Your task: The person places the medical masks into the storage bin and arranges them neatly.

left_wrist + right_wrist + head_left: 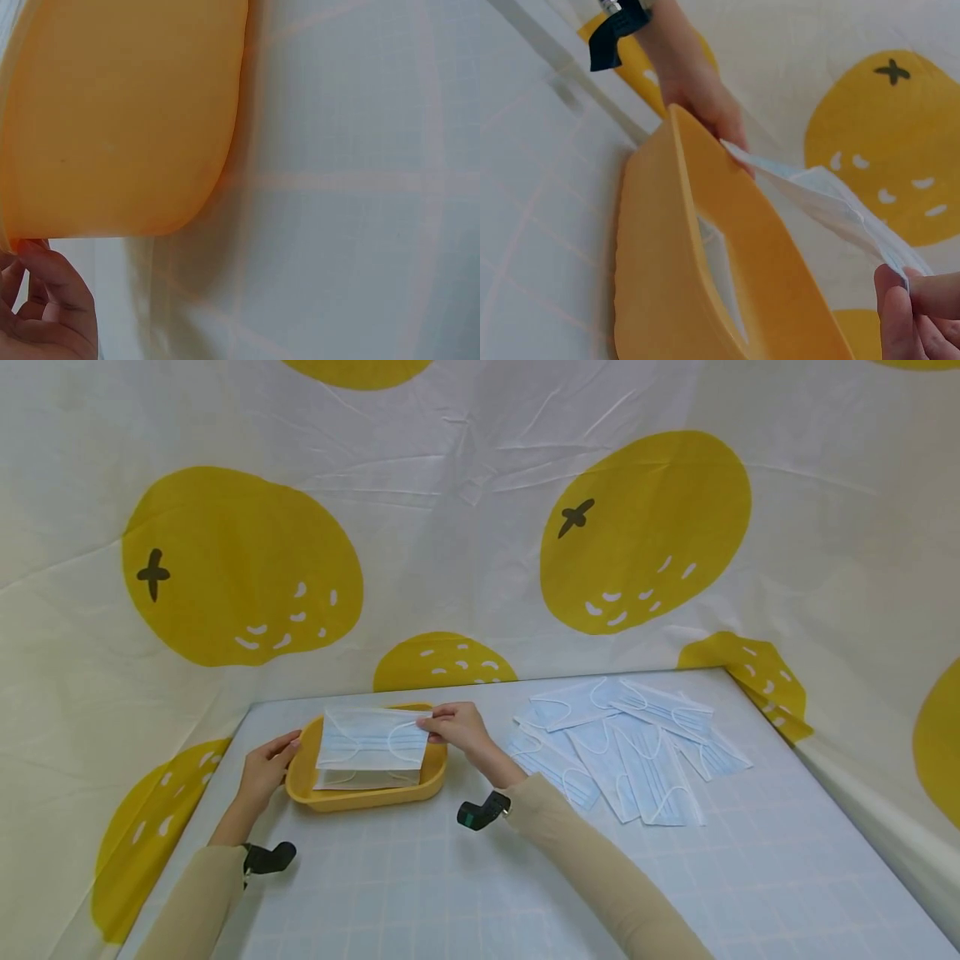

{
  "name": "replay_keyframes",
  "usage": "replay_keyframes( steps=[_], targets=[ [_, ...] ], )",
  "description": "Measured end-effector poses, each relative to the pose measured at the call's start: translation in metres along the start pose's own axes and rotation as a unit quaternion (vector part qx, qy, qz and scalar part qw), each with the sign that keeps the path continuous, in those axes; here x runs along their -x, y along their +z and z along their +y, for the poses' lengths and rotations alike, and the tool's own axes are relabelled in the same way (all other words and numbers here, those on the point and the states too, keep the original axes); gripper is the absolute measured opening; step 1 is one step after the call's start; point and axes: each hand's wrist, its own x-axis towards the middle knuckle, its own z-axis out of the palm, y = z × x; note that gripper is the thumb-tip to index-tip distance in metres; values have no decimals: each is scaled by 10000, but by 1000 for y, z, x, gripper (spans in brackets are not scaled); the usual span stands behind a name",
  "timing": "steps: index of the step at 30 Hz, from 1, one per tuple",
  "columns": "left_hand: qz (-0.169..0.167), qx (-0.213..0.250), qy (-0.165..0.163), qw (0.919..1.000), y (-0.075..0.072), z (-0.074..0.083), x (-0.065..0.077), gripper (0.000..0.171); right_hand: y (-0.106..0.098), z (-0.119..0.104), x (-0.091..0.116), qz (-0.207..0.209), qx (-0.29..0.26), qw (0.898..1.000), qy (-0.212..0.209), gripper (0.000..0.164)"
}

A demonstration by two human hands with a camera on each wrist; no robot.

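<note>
A light blue face mask (pixel 372 739) with white ear loops is held over the yellow plastic basin (pixel 366 802). My right hand (pixel 455 727) pinches its right end between thumb and fingers. In the right wrist view the mask (pixel 817 199) slants above the basin's rim (pixel 694 225), its far end by the left hand. At the basin's left end, my left hand (pixel 266 768) grips the rim, and the left wrist view has those fingers (pixel 64 281) right at the edge. Inside the basin lies another mask (pixel 367 779), mostly covered by the held one.
To the right, several loose blue masks (pixel 637 752) overlap in a spread pile on the pale blue checked table (pixel 525 893). A white curtain (pixel 465 552) with yellow fruit prints hangs right behind the table. Each wrist carries a black camera strap (pixel 483 811).
</note>
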Motion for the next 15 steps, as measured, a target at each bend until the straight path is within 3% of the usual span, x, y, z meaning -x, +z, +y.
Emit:
replay_keyframes(
  steps=[15],
  targets=[
    [116,-57,-92,9999,2,0,1,56,19,9,-10,4,561,9979,-324,26]
  ],
)
